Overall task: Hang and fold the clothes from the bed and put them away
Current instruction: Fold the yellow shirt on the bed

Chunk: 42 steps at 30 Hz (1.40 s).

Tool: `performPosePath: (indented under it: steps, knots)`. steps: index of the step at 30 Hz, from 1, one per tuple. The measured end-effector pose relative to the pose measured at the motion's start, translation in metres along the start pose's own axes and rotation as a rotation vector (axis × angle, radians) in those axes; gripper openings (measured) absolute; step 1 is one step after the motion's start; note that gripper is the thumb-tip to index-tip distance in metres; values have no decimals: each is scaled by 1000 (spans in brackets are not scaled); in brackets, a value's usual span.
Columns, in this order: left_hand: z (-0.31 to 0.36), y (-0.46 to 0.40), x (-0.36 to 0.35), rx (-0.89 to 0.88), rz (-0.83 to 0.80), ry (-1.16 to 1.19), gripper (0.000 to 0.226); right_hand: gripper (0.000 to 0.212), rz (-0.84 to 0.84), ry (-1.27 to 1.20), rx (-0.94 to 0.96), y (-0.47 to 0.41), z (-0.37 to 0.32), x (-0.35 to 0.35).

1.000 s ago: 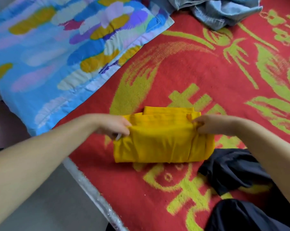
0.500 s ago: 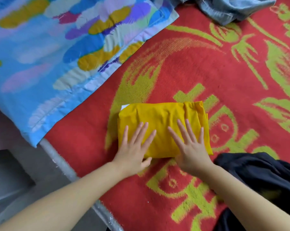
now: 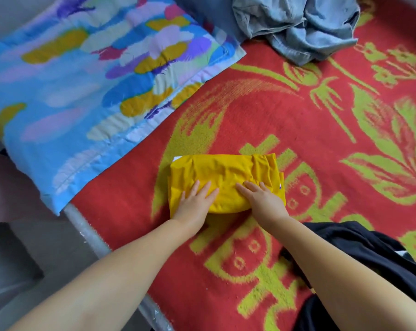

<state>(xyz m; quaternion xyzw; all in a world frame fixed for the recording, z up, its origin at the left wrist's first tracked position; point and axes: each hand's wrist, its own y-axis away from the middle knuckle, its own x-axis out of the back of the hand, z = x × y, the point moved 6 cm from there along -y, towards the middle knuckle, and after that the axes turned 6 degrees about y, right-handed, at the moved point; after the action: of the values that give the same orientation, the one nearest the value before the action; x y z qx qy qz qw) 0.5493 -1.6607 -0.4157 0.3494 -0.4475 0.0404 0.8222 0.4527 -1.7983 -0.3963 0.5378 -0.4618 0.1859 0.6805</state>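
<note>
A yellow garment (image 3: 223, 170), folded into a compact rectangle, lies on the red and green patterned bed cover (image 3: 262, 115). My left hand (image 3: 195, 201) presses flat on its near left part with straight fingers. My right hand (image 3: 262, 199) presses flat on its near right part. A crumpled pale blue denim garment (image 3: 305, 27) lies at the far side of the bed. A dark garment (image 3: 369, 263) lies bunched at the near right, partly under my right forearm.
A blue pillow (image 3: 82, 91) with coloured blotches lies at the left, overhanging the bed's edge. The bed's silvery edge (image 3: 89, 232) runs diagonally at the lower left, with grey floor beyond it.
A second ago both hands pinched the yellow garment's sides mid-fold. Half a second ago they lay flat on the folded bundle. Since then, they have slid slightly toward its near edge.
</note>
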Motion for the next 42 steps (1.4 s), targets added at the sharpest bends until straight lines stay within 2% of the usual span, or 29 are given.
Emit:
performPosePath:
  steps: [4, 8, 16, 20, 24, 30, 36, 40, 42]
  knots:
    - [4, 36, 62, -18, 25, 9, 83, 69, 34, 101, 68, 25, -16, 60]
    - [0, 99, 104, -9, 65, -39, 77, 75, 19, 152, 149, 63, -54, 108]
    - [-39, 278, 114, 164, 207, -69, 83, 70, 119, 271, 442, 169, -177, 152]
    - [-41, 379, 103, 265, 345, -38, 75, 69, 202, 348, 573, 231, -236, 157]
    - [-44, 473, 75, 377, 404, -1, 74, 74, 194, 438, 702, 290, -294, 147]
    - [-66, 593, 19, 581, 371, -19, 96, 76, 128, 556, 875, 359, -392, 113]
    - [-105, 708, -29, 744, 377, 90, 88, 67, 107, 615, 1038, 418, -504, 78]
    - [-152, 782, -65, 836, 394, 173, 98, 56, 73, 627, 1134, 456, -589, 54]
    - [-180, 817, -80, 871, 392, 174, 87, 57, 71, 639, 1166, 473, -634, 42]
